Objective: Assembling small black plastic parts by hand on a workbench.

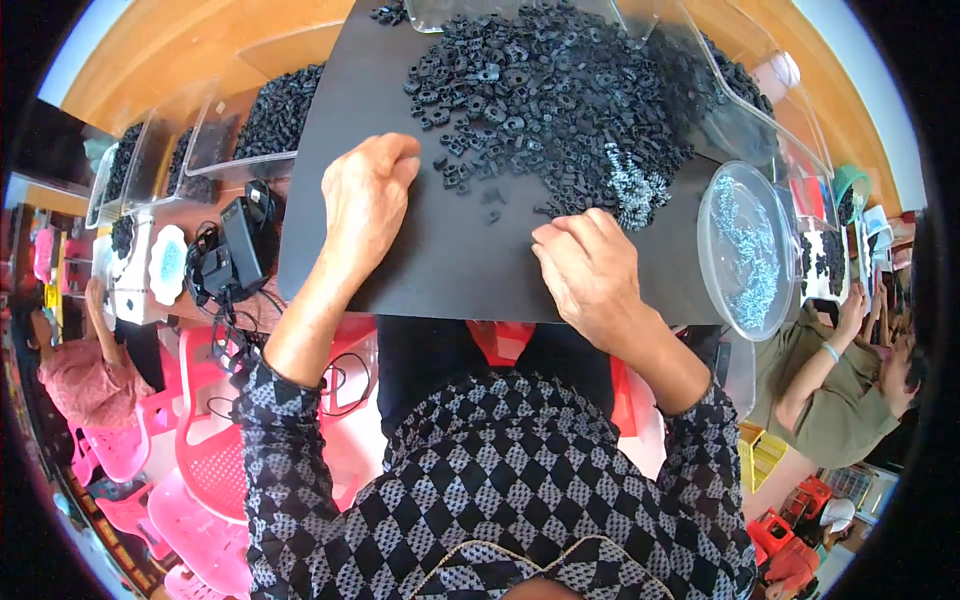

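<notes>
A large pile of small black plastic parts [550,95] spreads over the far half of a dark tabletop [450,285]. On the pile's near right edge lies a little heap of small silvery pieces [636,190]. My left hand [372,190] is closed just left of the pile, its fingers curled toward a few stray black parts. My right hand [592,265] is closed over the table, nearer me than the silvery heap, its fingertips pressed together. Whatever either hand may hold is hidden by the fingers. A clear round dish [709,240] with small bluish-silver pieces stands to the right.
Clear plastic bins [250,165] of black parts stand at the left, beside a black power adapter [240,245] with tangled cables. Another clear bin [775,115] borders the pile at the far right. Seated co-workers [835,375] [100,375] are on both sides; pink chairs [205,520] stand lower left.
</notes>
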`<state>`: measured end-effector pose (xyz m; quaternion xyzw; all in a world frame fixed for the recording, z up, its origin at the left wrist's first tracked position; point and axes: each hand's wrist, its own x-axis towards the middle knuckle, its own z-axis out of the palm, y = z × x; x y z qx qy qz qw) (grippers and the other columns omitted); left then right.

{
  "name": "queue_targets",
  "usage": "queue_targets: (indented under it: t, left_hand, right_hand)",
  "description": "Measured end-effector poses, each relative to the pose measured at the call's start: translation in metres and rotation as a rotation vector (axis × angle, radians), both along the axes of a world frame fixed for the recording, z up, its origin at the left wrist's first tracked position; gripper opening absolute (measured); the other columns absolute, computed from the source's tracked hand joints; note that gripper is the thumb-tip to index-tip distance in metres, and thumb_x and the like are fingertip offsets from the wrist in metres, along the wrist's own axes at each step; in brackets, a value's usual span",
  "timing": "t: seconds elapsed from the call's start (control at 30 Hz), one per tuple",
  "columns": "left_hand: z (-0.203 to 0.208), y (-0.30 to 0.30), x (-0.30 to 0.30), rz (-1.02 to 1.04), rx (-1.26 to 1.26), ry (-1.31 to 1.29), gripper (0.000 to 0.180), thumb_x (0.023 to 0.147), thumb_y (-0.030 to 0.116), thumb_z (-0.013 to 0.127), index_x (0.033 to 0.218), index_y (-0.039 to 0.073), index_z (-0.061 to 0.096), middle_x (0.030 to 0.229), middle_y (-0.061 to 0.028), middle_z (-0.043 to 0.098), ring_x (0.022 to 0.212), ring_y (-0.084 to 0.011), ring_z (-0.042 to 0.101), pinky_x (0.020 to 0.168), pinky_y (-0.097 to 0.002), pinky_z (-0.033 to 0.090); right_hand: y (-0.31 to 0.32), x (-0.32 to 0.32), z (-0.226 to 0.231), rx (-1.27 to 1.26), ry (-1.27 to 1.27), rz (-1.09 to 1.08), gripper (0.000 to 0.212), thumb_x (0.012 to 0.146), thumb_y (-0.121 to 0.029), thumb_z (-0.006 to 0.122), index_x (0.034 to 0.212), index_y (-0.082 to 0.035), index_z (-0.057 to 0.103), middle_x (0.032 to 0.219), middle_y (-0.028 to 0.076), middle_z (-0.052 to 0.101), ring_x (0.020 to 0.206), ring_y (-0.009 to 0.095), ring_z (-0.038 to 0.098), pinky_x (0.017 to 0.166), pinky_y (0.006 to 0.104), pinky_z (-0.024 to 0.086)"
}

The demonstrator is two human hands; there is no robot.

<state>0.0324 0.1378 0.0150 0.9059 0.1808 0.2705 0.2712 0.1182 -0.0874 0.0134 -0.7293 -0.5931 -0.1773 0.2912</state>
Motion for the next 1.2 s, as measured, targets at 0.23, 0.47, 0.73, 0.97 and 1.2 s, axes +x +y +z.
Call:
queue_targets:
  t: [0.23, 0.47, 0.73, 0.97, 1.2]
  left_hand:
    - [0.003, -0.014, 0.071, -0.132, 0.328, -0.024, 0.02, 0.075, 0.018, 0.067, 0.093, 0.009, 0.066, 0.08, -0.011, 0.062, 0.078, -0.0281, 0.062, 0.068, -0.039, 0.047]
    - [-0.01, -0.013, 0.093, -0.191, 0.554, 0.074, 0.013, 0.07, 0.013, 0.066, 0.081, 0.007, 0.065, 0.074, -0.014, 0.058, 0.073, -0.0334, 0.058, 0.065, -0.0431, 0.046]
    - [-0.009, -0.006, 0.089, -0.159, 0.67, -0.055, 0.01, 0.065, 0.004, 0.059, 0.075, 0.005, 0.059, 0.074, -0.0127, 0.06, 0.073, -0.0281, 0.062, 0.065, -0.0406, 0.045]
    - [0.013, -0.031, 0.04, -0.221, 0.088, -0.091, 0.014, 0.084, 0.01, 0.058, 0.094, 0.0, 0.061, 0.077, -0.0101, 0.061, 0.06, -0.0184, 0.058, 0.059, -0.0304, 0.047]
    - [0.013, -0.071, 0.0, -0.289, -0.745, -0.095, 0.016, 0.088, 0.005, 0.057, 0.101, 0.003, 0.064, 0.081, -0.0013, 0.063, 0.062, -0.0061, 0.054, 0.055, -0.0204, 0.045]
  right_hand:
    - [-0.002, -0.018, 0.006, 0.054, 0.217, -0.046, 0.021, 0.068, 0.006, 0.068, 0.087, 0.001, 0.06, 0.08, 0.011, 0.058, 0.068, 0.026, 0.054, 0.059, 0.034, 0.045]
    - [-0.01, -0.017, -0.002, 0.089, 0.388, -0.112, 0.017, 0.072, 0.001, 0.066, 0.089, -0.001, 0.06, 0.076, 0.01, 0.056, 0.069, 0.028, 0.053, 0.062, 0.0367, 0.045]
    - [-0.011, -0.012, 0.006, 0.308, 1.332, -0.047, 0.014, 0.086, -0.002, 0.057, 0.098, 0.002, 0.063, 0.079, 0.006, 0.065, 0.07, 0.007, 0.058, 0.062, 0.0211, 0.047]
    - [-0.013, -0.01, -0.001, 0.273, 1.44, -0.075, 0.014, 0.087, -0.007, 0.058, 0.098, 0.001, 0.063, 0.082, 0.006, 0.066, 0.068, 0.007, 0.058, 0.06, 0.0195, 0.045]
    - [-0.009, -0.01, -0.013, 0.179, 0.812, -0.2, 0.011, 0.084, -0.004, 0.061, 0.094, -0.002, 0.064, 0.082, 0.004, 0.064, 0.076, 0.011, 0.058, 0.066, 0.0238, 0.046]
